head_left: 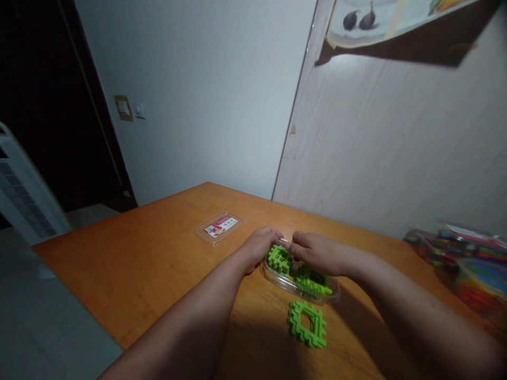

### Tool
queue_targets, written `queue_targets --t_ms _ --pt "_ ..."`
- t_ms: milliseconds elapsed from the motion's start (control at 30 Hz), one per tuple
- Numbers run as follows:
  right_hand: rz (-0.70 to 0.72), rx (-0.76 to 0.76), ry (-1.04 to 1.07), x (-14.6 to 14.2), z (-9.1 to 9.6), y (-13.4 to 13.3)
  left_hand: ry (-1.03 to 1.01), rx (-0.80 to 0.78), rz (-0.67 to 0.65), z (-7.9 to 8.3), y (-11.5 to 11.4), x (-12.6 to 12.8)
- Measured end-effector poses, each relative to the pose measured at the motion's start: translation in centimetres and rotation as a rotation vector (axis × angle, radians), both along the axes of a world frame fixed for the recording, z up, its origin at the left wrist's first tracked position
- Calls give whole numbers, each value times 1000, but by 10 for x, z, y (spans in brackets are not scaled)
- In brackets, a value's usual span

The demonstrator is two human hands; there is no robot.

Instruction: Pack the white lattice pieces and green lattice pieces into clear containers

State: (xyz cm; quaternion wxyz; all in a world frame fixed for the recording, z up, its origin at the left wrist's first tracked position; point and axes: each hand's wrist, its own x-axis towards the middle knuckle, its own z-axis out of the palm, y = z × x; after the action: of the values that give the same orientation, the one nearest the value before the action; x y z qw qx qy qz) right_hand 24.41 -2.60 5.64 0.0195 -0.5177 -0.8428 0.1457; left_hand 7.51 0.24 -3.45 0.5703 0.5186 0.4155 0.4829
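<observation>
A clear plastic container (283,283) with green interlocking blocks (279,259) in it sits on the table. My left hand (261,245) is closed around its far left side. Over the container's far side is my right hand (319,252), fingers bent and close together. What its fingertips hold, if anything, I cannot make out. More green pieces (315,282) lie in the container's right part, partly beneath the right hand. Nearer to me, a square green frame piece (307,323) with notched edges rests flat on the wood, apart from both hands.
A clear lid (222,226) with a red and white label lies left of the container. At the right edge stand containers of colourful things (481,279). The wooden table (158,258) meets the wall behind; its left edge drops to the floor.
</observation>
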Motion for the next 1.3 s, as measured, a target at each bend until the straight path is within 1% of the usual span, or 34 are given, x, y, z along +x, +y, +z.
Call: queue_targets --t_ms 200,400,600,700,867,967,1133,1300 --pt "21 -12 20 -4 -1 0 4 -18 -5 -4 3 0" --pt "6 -88 95 -4 0 -2 -4 -18 -1 -1 1 2" --pt "36 -21 69 -5 -1 1 -26 -40 -5 -1 2 2" --pt "63 -28 78 -8 -1 0 -35 -23 -24 -2 2 1" --pt "85 -86 65 -10 3 -2 -28 4 -22 -3 3 1" --pt "98 -79 52 -7 7 -1 -40 -8 -17 -4 4 1" --pt "111 -95 163 -5 13 5 -52 20 -36 -5 4 0" --pt "161 -129 190 -9 14 5 -31 28 -35 -4 3 -1"
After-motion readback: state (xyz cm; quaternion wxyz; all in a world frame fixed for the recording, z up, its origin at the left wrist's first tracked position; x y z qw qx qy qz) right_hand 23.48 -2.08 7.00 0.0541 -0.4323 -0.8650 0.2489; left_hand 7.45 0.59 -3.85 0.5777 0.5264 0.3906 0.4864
